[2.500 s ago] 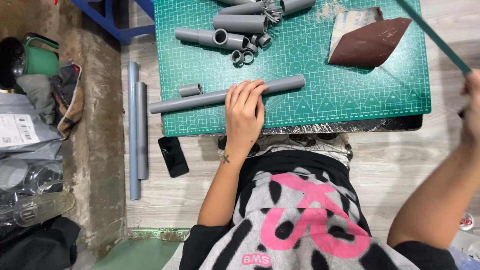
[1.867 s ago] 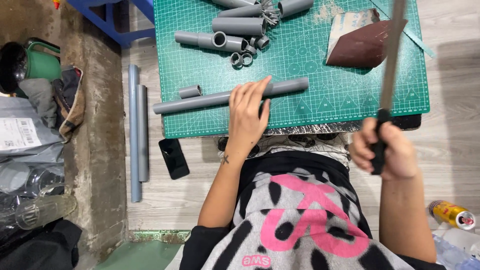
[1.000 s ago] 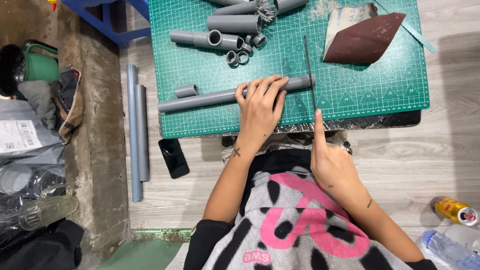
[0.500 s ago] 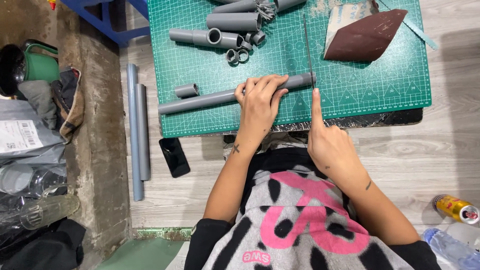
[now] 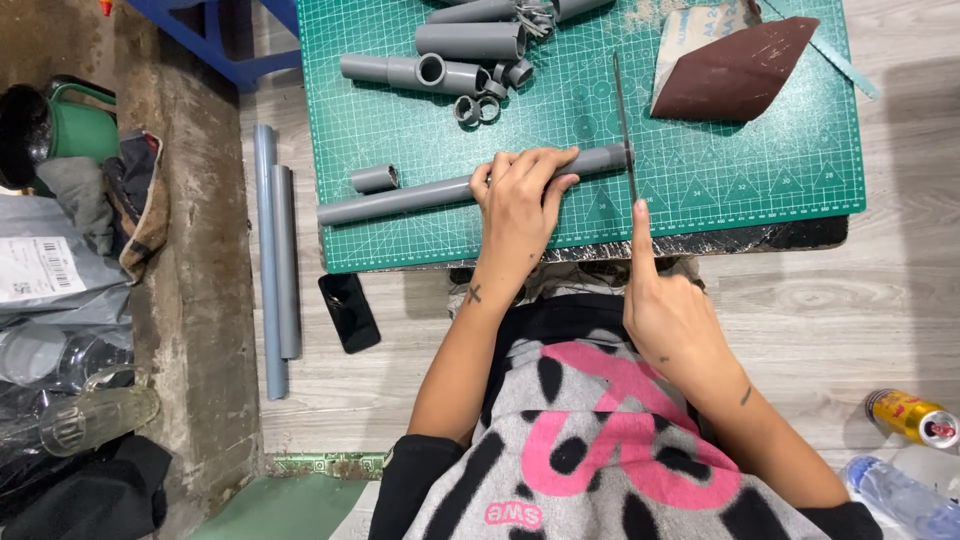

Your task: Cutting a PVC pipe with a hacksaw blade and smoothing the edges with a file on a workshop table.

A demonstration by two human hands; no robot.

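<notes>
Sawing step in hand. Left hand (image 5: 520, 205) clamps the long grey pipe (image 5: 420, 197) flat on the green cutting mat (image 5: 800, 170). Right hand (image 5: 672, 320) grips the saw (image 5: 624, 120), forefinger along its back; blade crosses the pipe end just right of the left-hand grip. Next move calls for steady strokes, pipe pinned against rolling

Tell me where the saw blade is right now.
In the head view, the saw blade stands right of centre on the green cutting mat, crossing the right end of the long grey pipe, held by the right hand.
</notes>
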